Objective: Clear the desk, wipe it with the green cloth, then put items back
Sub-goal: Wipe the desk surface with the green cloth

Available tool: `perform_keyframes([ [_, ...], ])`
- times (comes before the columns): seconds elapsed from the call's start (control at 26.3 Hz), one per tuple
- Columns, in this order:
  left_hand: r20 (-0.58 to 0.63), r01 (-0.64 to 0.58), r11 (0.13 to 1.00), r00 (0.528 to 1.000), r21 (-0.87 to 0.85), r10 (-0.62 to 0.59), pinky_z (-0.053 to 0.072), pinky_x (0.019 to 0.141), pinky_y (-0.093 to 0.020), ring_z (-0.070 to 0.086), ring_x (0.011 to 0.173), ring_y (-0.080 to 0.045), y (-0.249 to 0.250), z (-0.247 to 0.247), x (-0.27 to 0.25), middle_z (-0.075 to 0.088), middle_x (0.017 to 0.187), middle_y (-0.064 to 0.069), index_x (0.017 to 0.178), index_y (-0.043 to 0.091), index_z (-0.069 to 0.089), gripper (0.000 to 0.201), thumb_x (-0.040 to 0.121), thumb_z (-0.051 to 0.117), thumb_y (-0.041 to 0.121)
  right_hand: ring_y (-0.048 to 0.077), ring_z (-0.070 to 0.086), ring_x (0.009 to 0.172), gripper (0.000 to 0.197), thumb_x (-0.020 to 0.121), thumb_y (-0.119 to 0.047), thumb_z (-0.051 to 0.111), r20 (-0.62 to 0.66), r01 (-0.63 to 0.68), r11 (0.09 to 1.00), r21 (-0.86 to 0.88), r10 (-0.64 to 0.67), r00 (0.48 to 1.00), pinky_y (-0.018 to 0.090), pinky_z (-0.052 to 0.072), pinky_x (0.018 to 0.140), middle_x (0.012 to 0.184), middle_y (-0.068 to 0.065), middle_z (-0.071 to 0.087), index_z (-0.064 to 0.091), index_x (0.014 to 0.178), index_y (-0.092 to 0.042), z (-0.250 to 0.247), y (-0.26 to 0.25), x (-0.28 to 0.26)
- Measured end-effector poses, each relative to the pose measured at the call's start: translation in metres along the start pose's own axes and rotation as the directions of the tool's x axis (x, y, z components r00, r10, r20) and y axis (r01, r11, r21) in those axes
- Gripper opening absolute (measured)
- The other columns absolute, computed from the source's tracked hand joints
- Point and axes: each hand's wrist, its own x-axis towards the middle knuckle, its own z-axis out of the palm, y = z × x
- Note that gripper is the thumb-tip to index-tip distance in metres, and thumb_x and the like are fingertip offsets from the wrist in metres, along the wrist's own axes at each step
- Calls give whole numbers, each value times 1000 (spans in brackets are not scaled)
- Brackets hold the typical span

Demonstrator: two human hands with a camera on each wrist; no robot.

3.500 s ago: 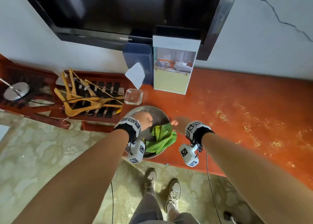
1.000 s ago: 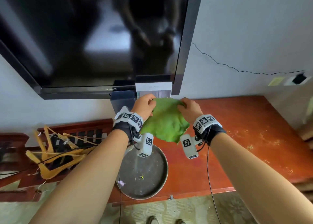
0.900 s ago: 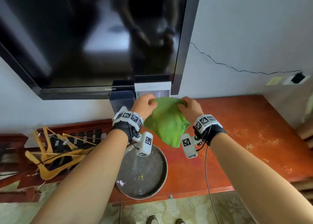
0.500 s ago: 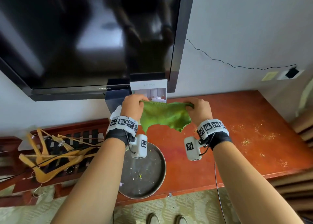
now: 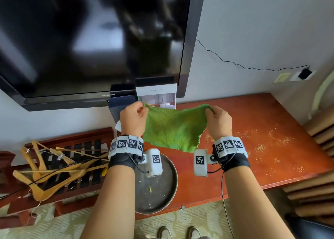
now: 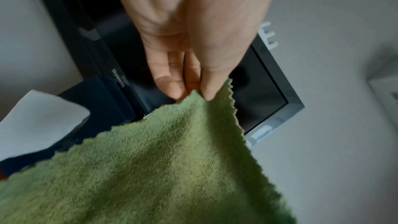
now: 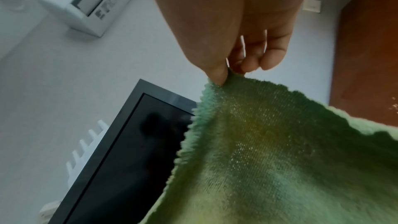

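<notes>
The green cloth (image 5: 173, 128) hangs spread flat in the air above the red-brown desk (image 5: 271, 148). My left hand (image 5: 142, 110) pinches its upper left corner and my right hand (image 5: 207, 112) pinches its upper right corner. In the left wrist view thumb and fingers of my left hand (image 6: 189, 94) close on the green cloth (image 6: 161, 168). The right wrist view shows my right hand (image 7: 228, 74) nipping a corner of the green cloth (image 7: 269, 159). Yellowish crumbs (image 5: 260, 143) are scattered over the right half of the desk.
A round metal tray (image 5: 159, 190) lies at the desk's front edge below my wrists. A dark tissue box (image 5: 119, 107) and a standing card (image 5: 157, 96) sit at the back under the wall television (image 5: 90, 40). Wooden hangers (image 5: 47, 168) lie on a slatted rack at left.
I lifted the cloth out of the tray and up. My hands have since drawn apart, stretching the bunched cloth out flat between them.
</notes>
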Motion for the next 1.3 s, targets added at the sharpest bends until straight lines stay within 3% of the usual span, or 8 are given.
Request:
perform_keyframes([
  [0.15, 40, -58, 998, 998, 40, 56, 28, 52, -14, 44, 52, -2, 20, -3, -5, 48, 55, 13, 69, 21, 57, 25, 92, 63, 27, 21, 63, 79, 29, 90, -10, 51, 75, 75, 995, 63, -79, 994, 29, 48, 69, 94, 3, 73, 68, 112, -20, -5, -12, -10],
  [0.27, 37, -34, 999, 999, 32, 32, 27, 53, -16, 50, 57, -7, 26, -2, -9, 55, 59, 9, 72, 14, 67, 26, 93, 62, 28, 9, 60, 54, 29, 85, -7, 51, 163, 158, 983, 91, -171, 972, 25, 52, 59, 57, -7, 66, 72, 95, -25, -12, -21, -17],
  [0.42, 73, 6, 1000, 997, 9, -6, 30, 55, -21, 54, 60, -12, 32, -2, -11, 59, 60, 5, 71, 13, 70, 28, 93, 60, 27, 8, 62, 50, 27, 86, -6, 51, 257, 152, 979, 133, -182, 949, 23, 52, 55, 57, 0, 68, 71, 81, -23, -17, -28, -21],
  [0.61, -40, 215, 977, 976, 5, -215, 26, 55, -28, 49, 59, -21, 30, -5, -6, 55, 59, -2, 61, 12, 54, 32, 92, 55, 20, 14, 52, 47, 31, 82, -7, 47, -15, 7, 982, 187, -4, 1000, 29, 45, 52, 49, -4, 60, 71, 66, -20, -15, -19, -15],
  [0.8, -63, 259, 965, 964, 25, -257, 34, 60, -26, 55, 68, -26, 27, -6, -7, 65, 71, -7, 72, 8, 67, 26, 91, 56, 23, 24, 63, 59, 38, 83, -5, 45, 75, 41, 999, 9, -41, 996, 31, 52, 58, 68, -1, 69, 74, 73, -27, -14, -22, -18],
  [0.99, -18, 139, 990, 990, -26, -140, 35, 61, -25, 57, 63, -18, 30, -7, -12, 61, 64, 1, 68, 15, 61, 26, 91, 57, 24, 23, 68, 82, 26, 87, -18, 51, 203, 64, 997, -41, -54, 978, 37, 54, 78, 78, -6, 74, 68, 102, -29, -15, -25, -19],
  [1.18, 42, 48, 992, 998, -121, -43, 55, 75, -37, 68, 72, -18, 29, -1, -16, 71, 76, 1, 88, 14, 72, 16, 88, 63, 27, 2, 66, 85, 19, 82, -21, 68, 290, 187, 980, 68, -199, 936, 24, 50, 71, 87, -14, 75, 63, 101, -22, -20, -41, -27],
  [1.3, 131, -12, 989, 991, -151, 32, 55, 68, -34, 62, 65, -10, 37, -4, -22, 67, 73, 7, 88, 15, 73, 18, 92, 62, 28, -4, 63, 78, 12, 82, -20, 67, 315, 248, 961, 120, -274, 909, 22, 46, 65, 84, -16, 75, 66, 94, -23, -22, -51, -30],
])
